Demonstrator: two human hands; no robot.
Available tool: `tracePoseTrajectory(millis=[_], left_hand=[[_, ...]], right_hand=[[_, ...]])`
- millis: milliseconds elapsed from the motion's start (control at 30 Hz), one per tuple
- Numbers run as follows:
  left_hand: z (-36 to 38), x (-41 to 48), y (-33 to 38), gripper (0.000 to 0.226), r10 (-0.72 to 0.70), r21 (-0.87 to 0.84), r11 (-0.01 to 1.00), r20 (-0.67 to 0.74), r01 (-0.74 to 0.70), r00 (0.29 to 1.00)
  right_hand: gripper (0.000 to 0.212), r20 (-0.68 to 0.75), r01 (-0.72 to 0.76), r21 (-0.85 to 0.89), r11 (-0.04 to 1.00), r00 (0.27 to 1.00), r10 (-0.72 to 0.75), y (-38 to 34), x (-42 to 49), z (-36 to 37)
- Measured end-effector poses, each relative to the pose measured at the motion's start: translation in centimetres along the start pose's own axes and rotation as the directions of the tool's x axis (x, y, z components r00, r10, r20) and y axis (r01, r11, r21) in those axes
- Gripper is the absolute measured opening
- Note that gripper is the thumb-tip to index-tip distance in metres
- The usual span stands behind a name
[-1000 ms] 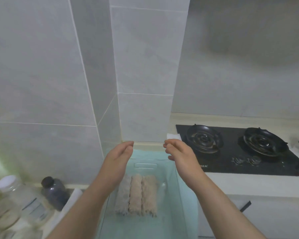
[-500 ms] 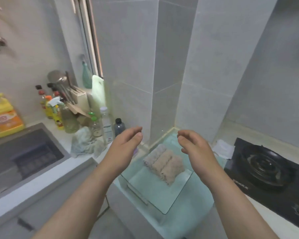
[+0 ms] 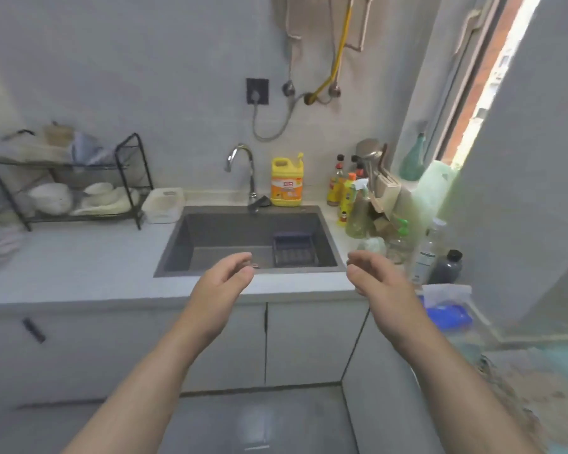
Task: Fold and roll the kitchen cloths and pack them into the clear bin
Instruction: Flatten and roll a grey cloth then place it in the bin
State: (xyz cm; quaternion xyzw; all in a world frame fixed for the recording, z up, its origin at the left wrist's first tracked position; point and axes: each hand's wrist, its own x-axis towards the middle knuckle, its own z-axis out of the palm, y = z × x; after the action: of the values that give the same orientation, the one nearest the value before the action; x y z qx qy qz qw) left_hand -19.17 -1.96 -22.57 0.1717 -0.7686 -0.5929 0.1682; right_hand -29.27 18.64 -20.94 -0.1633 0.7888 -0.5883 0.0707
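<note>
Two empty hands — left hand (image 3: 222,283), right hand (image 3: 379,281) — fingers loosely curled, apart before the sink (image 3: 243,239).

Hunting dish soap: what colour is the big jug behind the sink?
The big plastic jug is yellow with an orange label, seen in the head view.

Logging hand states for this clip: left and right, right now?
Left hand: open, fingers loosely curled, holding nothing.
Right hand: open, fingers loosely curled, holding nothing.
</note>
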Motion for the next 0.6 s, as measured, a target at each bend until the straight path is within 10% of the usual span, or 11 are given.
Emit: tracePoseTrajectory(millis=[233, 600], left_hand=[[-18.9, -1.1, -5.5, 0.053, -0.163, -0.107, 0.985, -0.321, 0.135, 0.933], [-38.1, 3.3, -10.9, 0.055, -0.199, -0.141, 0.979, -0.48, 0.148, 0.854]], right_hand=[[0.029, 0.371, 0.098, -0.05, 0.994, 0.926, -0.073, -4.5, 3.7, 19.8], [0.026, 0.553, 0.105, 0.023, 0.994, 0.827, -0.1, -10.6, 9.0, 42.3]])
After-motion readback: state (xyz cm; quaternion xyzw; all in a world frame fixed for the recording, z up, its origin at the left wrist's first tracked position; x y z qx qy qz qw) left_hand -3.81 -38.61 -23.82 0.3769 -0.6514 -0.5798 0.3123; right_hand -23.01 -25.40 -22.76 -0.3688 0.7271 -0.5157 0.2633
